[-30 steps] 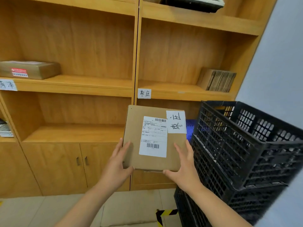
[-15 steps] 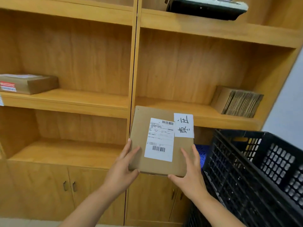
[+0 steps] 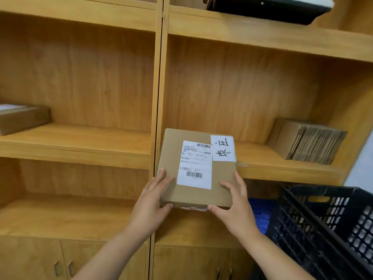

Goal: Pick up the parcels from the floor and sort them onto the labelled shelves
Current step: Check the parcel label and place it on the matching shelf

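Cardboard parcel (image 3: 196,168) was held up in front of right shelf (image 3: 282,160), near its front edge, printed label facing up. Left hand (image 3: 150,207) gripped near-left corner, right hand (image 3: 235,207) near-right corner. Black crate (image 3: 327,229) sat right, another box (image 3: 22,118) far left.

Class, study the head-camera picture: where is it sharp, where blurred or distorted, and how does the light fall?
Head view: sharpest on the parcel, its barcodes crisp though the small print is unreadable; left box and black crate are soft at the edges; shelf boards bow from wide-angle distortion; lighting is even and warm, shadows soft, no glare.
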### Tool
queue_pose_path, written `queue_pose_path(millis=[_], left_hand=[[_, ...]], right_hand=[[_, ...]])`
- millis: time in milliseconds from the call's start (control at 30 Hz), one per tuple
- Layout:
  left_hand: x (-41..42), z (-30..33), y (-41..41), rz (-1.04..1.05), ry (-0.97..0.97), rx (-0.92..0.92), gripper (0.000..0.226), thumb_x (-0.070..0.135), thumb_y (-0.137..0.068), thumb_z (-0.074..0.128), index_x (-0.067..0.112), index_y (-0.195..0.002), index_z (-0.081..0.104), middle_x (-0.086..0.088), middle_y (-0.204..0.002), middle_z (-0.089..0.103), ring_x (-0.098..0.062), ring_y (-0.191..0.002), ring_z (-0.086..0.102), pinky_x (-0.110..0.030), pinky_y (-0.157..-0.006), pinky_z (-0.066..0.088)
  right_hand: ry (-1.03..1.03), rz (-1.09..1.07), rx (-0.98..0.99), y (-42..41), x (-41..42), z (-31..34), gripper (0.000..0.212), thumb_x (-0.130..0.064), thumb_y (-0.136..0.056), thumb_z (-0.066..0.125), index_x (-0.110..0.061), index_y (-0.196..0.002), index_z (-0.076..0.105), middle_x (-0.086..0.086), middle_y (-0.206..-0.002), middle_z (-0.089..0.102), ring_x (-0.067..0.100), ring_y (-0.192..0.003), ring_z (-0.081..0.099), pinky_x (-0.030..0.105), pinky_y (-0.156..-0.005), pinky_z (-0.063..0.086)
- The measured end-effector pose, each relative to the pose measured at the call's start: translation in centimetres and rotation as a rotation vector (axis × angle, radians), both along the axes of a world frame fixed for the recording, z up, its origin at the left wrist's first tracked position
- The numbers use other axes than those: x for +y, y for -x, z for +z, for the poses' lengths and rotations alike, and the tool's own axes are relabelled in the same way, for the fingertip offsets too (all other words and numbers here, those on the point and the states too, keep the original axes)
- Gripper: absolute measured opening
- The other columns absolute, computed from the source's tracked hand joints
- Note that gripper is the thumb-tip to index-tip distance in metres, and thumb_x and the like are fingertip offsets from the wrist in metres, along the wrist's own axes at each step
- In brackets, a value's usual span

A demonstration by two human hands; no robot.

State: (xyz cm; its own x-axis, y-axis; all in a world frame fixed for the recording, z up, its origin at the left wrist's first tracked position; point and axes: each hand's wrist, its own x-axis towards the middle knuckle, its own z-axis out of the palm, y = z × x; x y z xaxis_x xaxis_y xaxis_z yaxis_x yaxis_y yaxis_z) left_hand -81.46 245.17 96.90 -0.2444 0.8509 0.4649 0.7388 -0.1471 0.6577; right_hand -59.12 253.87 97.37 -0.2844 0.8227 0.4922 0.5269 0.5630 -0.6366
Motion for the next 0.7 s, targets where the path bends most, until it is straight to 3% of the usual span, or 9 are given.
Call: queue_pose_path(millis=[133, 333, 467, 600, 700], left_hand=[[3.2, 1.2, 1.8, 0.015, -0.029, 0.018, 0.069, 0.011, -0.081, 0.066, 0.038, -0.138, 0.037, 0.027, -0.145, 0.015, -0.012, -0.143, 0.015, -0.038, -0.117, 0.021], [7.3, 2.7, 4.2, 0.02, -0.103, 0.094, 0.056, 0.012, -0.083, 0.064, 0.037, -0.131, 0.047, 0.028, -0.141, 0.022, -0.011, -0.141, 0.017, -0.026, -0.112, 0.015], [9.3, 3.5, 4.8, 0.052, -0.146, 0.165, 0.048, 0.02, -0.083, 0.065, 0.035, -0.127, 0.053, 0.023, -0.141, 0.033, -0.014, -0.14, 0.022, -0.038, -0.112, 0.023], [11.3, 4.1, 5.4, 0.157, -0.255, 0.402, 0.042, 0.018, -0.078, 0.067, 0.027, -0.118, 0.061, 0.004, -0.128, 0.06, -0.022, -0.129, 0.036, -0.036, -0.106, 0.021], [12.9, 4.5, 5.6, 0.202, -0.272, 0.606, 0.048, 0.008, -0.073, 0.069, 0.022, -0.119, 0.061, -0.001, -0.119, 0.066, -0.025, -0.121, 0.048, -0.042, -0.108, 0.022]], right_hand=[[-0.007, -0.013, 0.034, 1.9, 2.8, 1.6, 0.055, -0.035, -0.066, 0.079, -0.036, -0.113, 0.05, -0.025, -0.148, 0.012, 0.0, -0.124, 0.027, 0.024, -0.094, 0.033], [-0.063, -0.059, 0.065, 4.3, 6.6, 3.0, 0.046, -0.035, -0.068, 0.079, -0.038, -0.107, 0.055, -0.02, -0.147, 0.023, -0.004, -0.121, 0.028, 0.024, -0.097, 0.032], [-0.122, -0.165, 0.089, 5.0, 8.4, 3.4, 0.037, -0.043, -0.067, 0.076, -0.045, -0.099, 0.057, -0.025, -0.139, 0.034, 0.005, -0.124, 0.036, 0.036, -0.103, 0.037], [-0.297, -0.276, 0.033, 6.4, 10.6, 3.6, 0.035, -0.052, -0.072, 0.065, -0.033, -0.102, 0.065, -0.01, -0.132, 0.05, 0.014, -0.129, 0.036, 0.043, -0.109, 0.026], [-0.401, -0.299, -0.029, 7.4, 12.2, 3.7, 0.045, -0.057, -0.078, 0.048, -0.027, -0.107, 0.065, -0.006, -0.123, 0.058, 0.015, -0.124, 0.042, 0.042, -0.107, 0.028]])
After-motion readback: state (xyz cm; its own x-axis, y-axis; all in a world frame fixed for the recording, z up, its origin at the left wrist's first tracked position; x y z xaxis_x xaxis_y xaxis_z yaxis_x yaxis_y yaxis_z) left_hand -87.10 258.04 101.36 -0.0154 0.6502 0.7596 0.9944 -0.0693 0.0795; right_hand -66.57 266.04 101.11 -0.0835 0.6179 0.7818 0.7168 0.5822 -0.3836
